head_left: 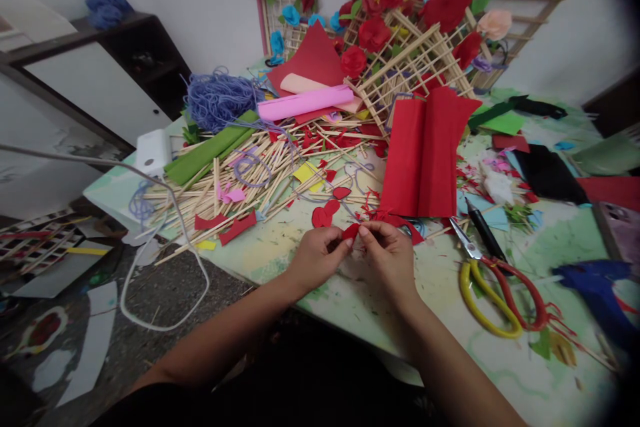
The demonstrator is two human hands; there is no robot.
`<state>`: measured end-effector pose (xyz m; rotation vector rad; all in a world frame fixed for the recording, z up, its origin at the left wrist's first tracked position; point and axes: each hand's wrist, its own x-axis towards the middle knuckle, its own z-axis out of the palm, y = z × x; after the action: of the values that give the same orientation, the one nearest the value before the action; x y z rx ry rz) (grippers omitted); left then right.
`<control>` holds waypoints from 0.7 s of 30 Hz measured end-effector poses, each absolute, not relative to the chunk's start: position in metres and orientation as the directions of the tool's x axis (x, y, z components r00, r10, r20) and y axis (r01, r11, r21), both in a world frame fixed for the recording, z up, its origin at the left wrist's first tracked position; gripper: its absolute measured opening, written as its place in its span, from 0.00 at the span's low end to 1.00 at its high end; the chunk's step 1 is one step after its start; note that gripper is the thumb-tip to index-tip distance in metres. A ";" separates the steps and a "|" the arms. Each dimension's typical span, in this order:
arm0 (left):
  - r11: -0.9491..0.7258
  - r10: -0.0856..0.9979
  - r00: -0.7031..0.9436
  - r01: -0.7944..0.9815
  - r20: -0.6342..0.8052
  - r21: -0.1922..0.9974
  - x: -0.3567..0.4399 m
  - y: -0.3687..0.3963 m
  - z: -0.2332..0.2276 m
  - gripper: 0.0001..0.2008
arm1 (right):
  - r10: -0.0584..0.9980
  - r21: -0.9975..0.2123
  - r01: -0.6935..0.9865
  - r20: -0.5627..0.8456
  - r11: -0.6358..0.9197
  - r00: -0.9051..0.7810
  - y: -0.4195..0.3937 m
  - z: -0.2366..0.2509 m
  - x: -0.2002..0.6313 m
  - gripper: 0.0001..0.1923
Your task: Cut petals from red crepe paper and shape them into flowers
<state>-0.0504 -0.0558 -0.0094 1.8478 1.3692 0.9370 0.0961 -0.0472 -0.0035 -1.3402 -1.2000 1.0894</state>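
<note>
Pinching one small red crepe-paper petal (351, 232) between left hand (316, 257) and right hand (388, 255), I judge work early: loose cut red petals (326, 212) unassembled, finished paper flowers (374, 33) on the bamboo lattice beyond.

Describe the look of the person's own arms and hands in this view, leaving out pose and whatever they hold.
Both forearms are bare up to the lower edge of the picture: no sleeves show. The left hand and the right hand wear no gloves, and no rings, watch or bracelets can be made out. The fingernails look short and unpainted. Dark clothing shows below, between the arms.
</note>
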 end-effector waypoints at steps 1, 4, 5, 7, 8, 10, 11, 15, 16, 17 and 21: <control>-0.354 0.934 0.188 0.616 0.304 0.704 -0.051 -0.057 -0.009 0.12 | 0.995 -0.995 0.101 0.007 -0.003 0.100 -0.048 -0.002 0.097 0.12; -0.499 0.773 0.251 0.808 0.583 0.313 -0.051 -0.058 -0.007 0.08 | 0.996 -0.995 0.042 0.086 0.086 0.001 -0.050 0.002 0.099 0.16; -0.510 0.738 0.284 0.829 0.612 0.230 -0.051 -0.059 -0.007 0.08 | 0.993 -0.993 0.024 0.113 0.114 -0.042 -0.051 0.004 0.099 0.17; -0.518 0.708 0.330 0.843 0.624 0.142 -0.051 -0.059 -0.006 0.08 | 0.984 -0.987 0.053 0.146 0.152 -0.099 -0.053 0.006 0.098 0.16; -0.525 0.702 0.345 0.841 0.623 0.126 -0.050 -0.059 -0.006 0.08 | 0.982 -0.980 0.106 0.155 0.166 -0.105 -0.054 0.008 0.098 0.15; -0.546 0.698 0.367 0.829 0.615 0.124 -0.050 -0.059 -0.006 0.08 | 0.979 -0.951 0.237 0.183 0.199 -0.087 -0.055 0.009 0.096 0.12; -0.557 0.695 0.377 0.821 0.611 0.126 -0.050 -0.059 -0.006 0.08 | 0.976 -0.933 0.289 0.206 0.217 -0.068 -0.055 0.010 0.095 0.10; -0.572 0.695 0.394 0.810 0.602 0.130 -0.050 -0.059 -0.007 0.07 | 0.969 -0.908 0.347 0.249 0.236 -0.009 -0.055 0.011 0.094 0.08; -0.575 0.693 0.393 0.808 0.605 0.133 -0.049 -0.059 -0.007 0.07 | 0.969 -0.909 0.345 0.246 0.234 -0.010 -0.055 0.011 0.094 0.09; -0.580 0.687 0.393 0.803 0.611 0.135 -0.049 -0.060 -0.007 0.06 | 0.970 -0.910 0.343 0.242 0.232 -0.016 -0.055 0.011 0.095 0.10; -0.589 0.682 0.409 0.799 0.607 0.123 -0.047 -0.060 -0.007 0.07 | 0.977 -0.908 0.366 0.212 0.202 -0.013 -0.055 0.011 0.094 0.12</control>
<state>-0.0471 -0.0601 -0.0074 2.7886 1.4834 1.0496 0.0943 -0.0551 0.0106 -1.3199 -1.5484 0.8276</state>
